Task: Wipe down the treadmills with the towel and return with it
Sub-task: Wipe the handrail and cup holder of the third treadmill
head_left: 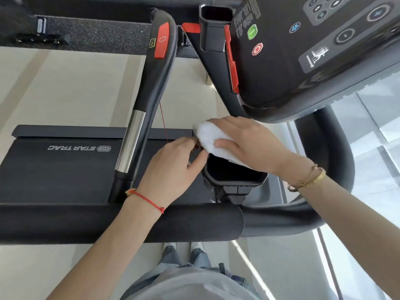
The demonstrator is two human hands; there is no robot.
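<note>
I look down on a black Star Trac treadmill (65, 169) from its side. My right hand (249, 144) grips a white towel (210, 139) and holds it against the far rim of a black cup holder (233, 176) beside the console. My left hand (173, 167) sits just left of the cup holder, its fingertips pinching a small dark thing at the towel's lower left edge; what that thing is I cannot tell. The towel's far end is hidden under my right hand.
The console panel (313, 46) with its buttons hangs at the upper right. A handrail (151, 94) with a red stop button and a chrome section slants across the middle. A second cup holder (214, 27) sits at the top. A padded bar (119, 221) runs before my feet.
</note>
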